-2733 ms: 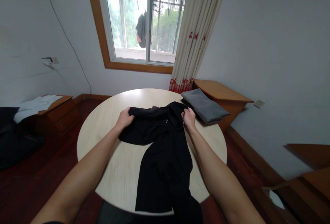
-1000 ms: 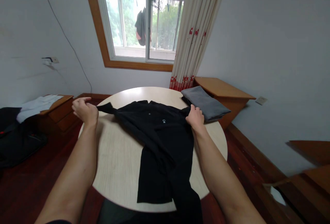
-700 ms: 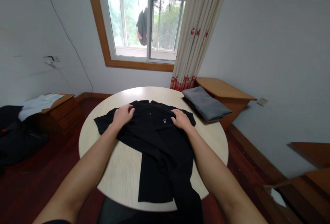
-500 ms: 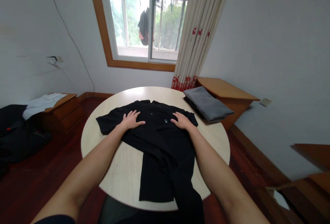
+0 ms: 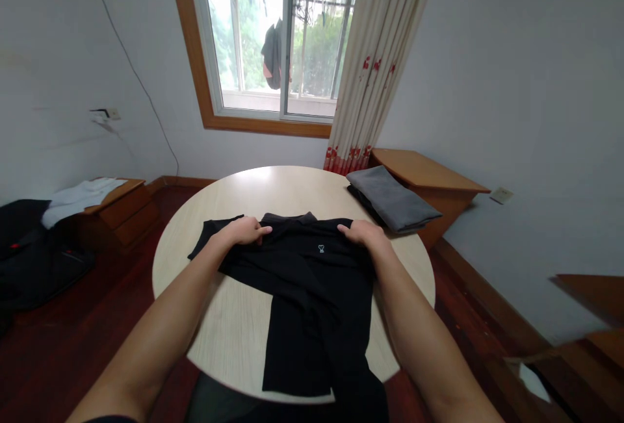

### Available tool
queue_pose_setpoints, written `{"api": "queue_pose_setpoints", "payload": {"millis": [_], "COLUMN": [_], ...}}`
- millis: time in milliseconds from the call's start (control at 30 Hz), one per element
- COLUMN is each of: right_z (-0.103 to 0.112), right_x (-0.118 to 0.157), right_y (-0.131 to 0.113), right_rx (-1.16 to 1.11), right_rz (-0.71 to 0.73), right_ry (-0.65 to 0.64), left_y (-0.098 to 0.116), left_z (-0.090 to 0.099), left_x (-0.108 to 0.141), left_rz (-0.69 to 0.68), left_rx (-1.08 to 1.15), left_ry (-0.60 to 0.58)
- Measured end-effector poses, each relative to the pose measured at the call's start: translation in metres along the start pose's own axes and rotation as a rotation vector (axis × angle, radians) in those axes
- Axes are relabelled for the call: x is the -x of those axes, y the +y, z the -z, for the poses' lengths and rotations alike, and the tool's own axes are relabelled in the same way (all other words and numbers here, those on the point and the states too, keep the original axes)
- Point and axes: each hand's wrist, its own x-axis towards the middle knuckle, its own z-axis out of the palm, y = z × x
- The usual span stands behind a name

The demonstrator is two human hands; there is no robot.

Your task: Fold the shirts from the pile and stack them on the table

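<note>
A black shirt (image 5: 312, 280) with a small white emblem on its chest lies on the round pale table (image 5: 234, 332), its collar toward the window. My left hand (image 5: 247, 231) is closed on the shirt at the left shoulder, with the thumb pointing inward. On the right shoulder, my right hand (image 5: 363, 233) grips the cloth too, its fingers curled over the far edge. The lower part of the shirt is creased and hangs over the table's near edge.
Folded grey cloth (image 5: 392, 199) lies on the table's right edge, beside a wooden desk (image 5: 429, 169). A curtain (image 5: 375, 65) hangs behind. At the left stands a small cabinet (image 5: 124, 205) with white cloth on it.
Both hands have gone from lying spread on the shirt to closing on its shoulders. The collar and shoulders have been drawn nearer to me, and the collar now stands up.
</note>
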Motion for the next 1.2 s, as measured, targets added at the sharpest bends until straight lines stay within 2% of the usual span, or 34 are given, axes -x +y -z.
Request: {"api": "queue_pose_setpoints", "payload": {"millis": [67, 100, 133, 233, 300, 367, 500, 633, 833, 967, 1200], "right_z": [0.005, 0.007, 0.009, 0.01, 0.006, -0.002, -0.019, -0.029, -0.032, -0.031, -0.027], "right_x": [0.006, 0.009, 0.012, 0.016, 0.015, 0.013, 0.005, -0.001, -0.006, -0.004, -0.004], "right_y": [-0.003, -0.006, -0.01, -0.024, -0.033, -0.041, -0.049, -0.05, -0.049, -0.05, -0.041], "right_rx": [0.018, 0.034, 0.042, 0.033, 0.005, -0.016, -0.028, -0.032, -0.088, -0.109, -0.286], "right_rz": [-0.092, -0.119, -0.11, -0.01, 0.081, 0.163, 0.258, 0.274, 0.255, 0.251, 0.196], "right_ry": [-0.036, -0.032, 0.016, 0.222, 0.315, 0.332, 0.236, 0.166, 0.023, 0.032, 0.228], "left_y": [-0.004, -0.005, -0.005, -0.002, 0.0, 0.001, -0.004, -0.009, -0.012, -0.012, -0.005], "left_z": [0.002, 0.002, 0.001, -0.005, -0.012, -0.02, -0.035, -0.041, -0.042, -0.042, -0.03], "left_x": [-0.001, -0.002, -0.003, -0.008, -0.013, -0.018, -0.029, -0.037, -0.042, -0.039, -0.026], "left_rz": [0.059, 0.094, 0.124, 0.157, 0.113, 0.068, 0.058, 0.026, 0.045, -0.014, -0.228], "left_rx": [0.084, 0.077, 0.035, -0.132, -0.144, -0.134, -0.199, -0.216, -0.026, 0.104, 0.271], "left_ry": [-0.049, -0.007, 0.086, 0.476, 0.599, 0.592, 0.46, 0.401, 0.352, 0.449, 0.675]}}
